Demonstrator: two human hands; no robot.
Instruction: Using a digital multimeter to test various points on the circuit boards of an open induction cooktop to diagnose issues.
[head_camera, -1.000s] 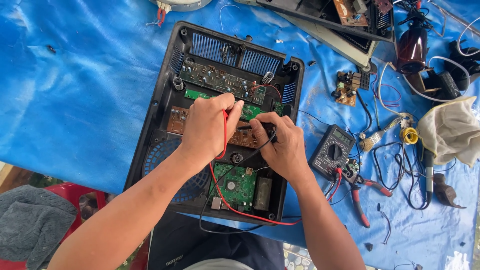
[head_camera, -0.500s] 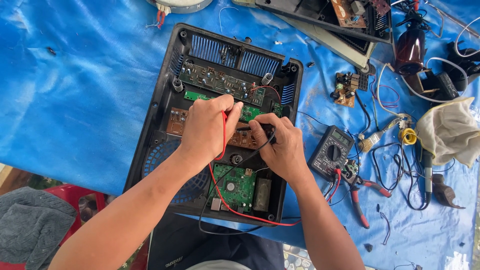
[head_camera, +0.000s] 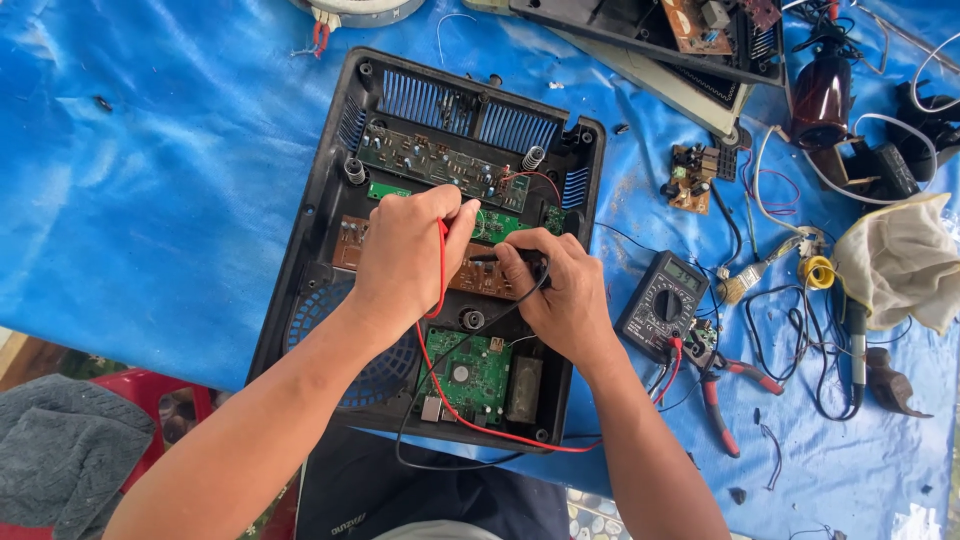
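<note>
An opened black plastic appliance case (head_camera: 310, 230) lies on a blue tarp, with green and brown circuit boards (head_camera: 470, 372) inside it. My left hand (head_camera: 405, 255) holds a red test probe (head_camera: 442, 262), its tip down on the boards in the middle of the case. My right hand (head_camera: 560, 290) holds a black test probe (head_camera: 505, 258), pointing left toward the same spot. Red and black leads run from the probes across the case's near edge to a dark multimeter (head_camera: 662, 303) lying to the right of the case.
Red-handled pliers (head_camera: 722, 395) lie beside the multimeter. A small loose circuit board (head_camera: 690, 180), tangled wires, a beige cloth (head_camera: 900, 260) and a dark red bottle (head_camera: 822, 95) crowd the right side. Another opened device (head_camera: 650, 25) lies at the top. A grey cloth (head_camera: 50, 450) is at lower left.
Both hands stay on the probes at the same spot on the boards; only slight shifts of the fingers and of the camera show.
</note>
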